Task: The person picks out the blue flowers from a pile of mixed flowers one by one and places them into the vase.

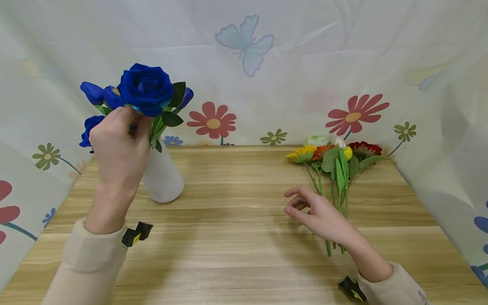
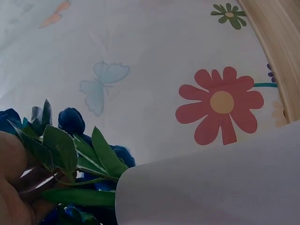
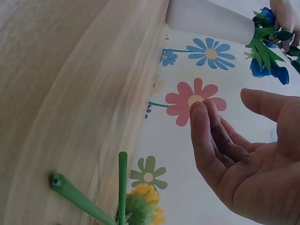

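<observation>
A large blue rose [image 1: 146, 89] stands at the top of the white vase [image 1: 163, 178] on the left of the table. My left hand [image 1: 122, 140] pinches it just beneath the bloom; the fingertips are partly hidden in the head view. Blue tulips [image 1: 92, 93] and another blue rose [image 1: 90, 131] lean out of the vase around it, with green leaves [image 2: 61, 147] near the fingers in the left wrist view. On the right, my right hand [image 1: 320, 216] hovers over flower stems with loosely bent fingers and thumb apart, holding nothing.
A loose bunch lies at the back right: a yellow flower [image 1: 302, 154], an orange one [image 1: 323, 151], a dark red one [image 1: 365, 149] and pale tulips. Their green stems [image 1: 328, 245] point toward me. A printed cloth backdrop [image 1: 289, 84] rises behind the wooden table [image 1: 236, 237].
</observation>
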